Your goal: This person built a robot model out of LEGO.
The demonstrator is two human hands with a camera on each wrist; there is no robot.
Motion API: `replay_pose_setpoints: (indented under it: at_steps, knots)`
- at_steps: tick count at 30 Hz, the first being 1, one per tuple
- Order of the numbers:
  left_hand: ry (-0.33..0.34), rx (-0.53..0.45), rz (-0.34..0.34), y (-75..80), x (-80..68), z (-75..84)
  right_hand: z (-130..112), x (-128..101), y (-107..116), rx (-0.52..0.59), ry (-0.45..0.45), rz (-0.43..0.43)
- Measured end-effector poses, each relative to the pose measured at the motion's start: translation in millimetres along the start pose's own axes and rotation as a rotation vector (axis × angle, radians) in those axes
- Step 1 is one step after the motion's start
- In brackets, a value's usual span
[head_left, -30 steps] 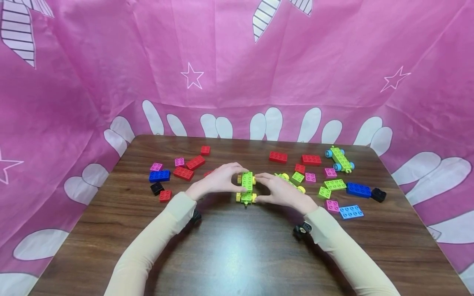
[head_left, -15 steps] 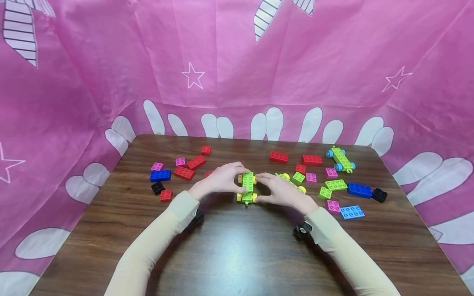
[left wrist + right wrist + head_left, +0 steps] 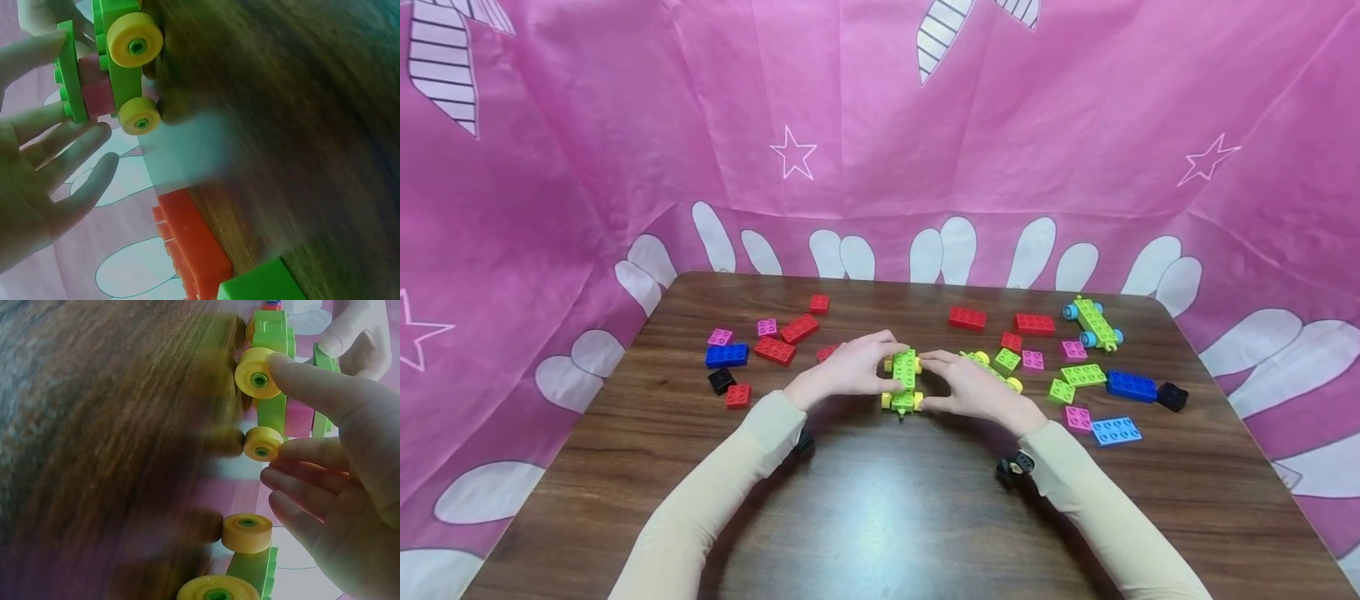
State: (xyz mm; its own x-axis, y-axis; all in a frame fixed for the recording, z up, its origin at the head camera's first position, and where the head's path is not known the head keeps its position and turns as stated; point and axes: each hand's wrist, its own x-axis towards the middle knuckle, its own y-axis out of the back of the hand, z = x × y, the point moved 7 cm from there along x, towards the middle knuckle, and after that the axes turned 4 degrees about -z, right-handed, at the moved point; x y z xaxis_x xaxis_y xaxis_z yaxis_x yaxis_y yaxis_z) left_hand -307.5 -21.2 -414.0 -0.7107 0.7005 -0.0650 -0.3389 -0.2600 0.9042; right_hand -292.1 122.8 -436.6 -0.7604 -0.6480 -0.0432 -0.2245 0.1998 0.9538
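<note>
Both hands, left (image 3: 848,367) & right (image 3: 972,385), pinched the green wheeled chassis (image 3: 903,379) w/ curled fingertips on the surface (image 3: 880,500); uneven squeeze could've rolled it or popped the top plate.

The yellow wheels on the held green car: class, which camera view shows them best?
The right wrist view: two wheels fill it, hubs sharp. The left wrist view shows two on the other side; the head view shows them tiny between the hands.

**Brick and wheeled-base count**

On the table (image 3: 880,517): three green wheeled bases (image 3: 904,379), six red bricks (image 3: 773,351), five pink bricks (image 3: 1032,360), two dark blue bricks (image 3: 727,356), two black bricks (image 3: 721,381), one light blue plate (image 3: 1116,431), three loose green pieces (image 3: 1081,375).
</note>
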Motion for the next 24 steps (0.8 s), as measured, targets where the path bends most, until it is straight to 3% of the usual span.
replay_pose_setpoints:
  at_steps: [12,24]
  knots:
    - [-0.037,-0.039,0.031,-2.4,-1.8,-1.3,0,1,0,0.011,-0.005,-0.007]
    - [0.002,-0.147,0.010,-0.5,-2.5,-9.0,0,2,0,0.003,0.009,0.007]
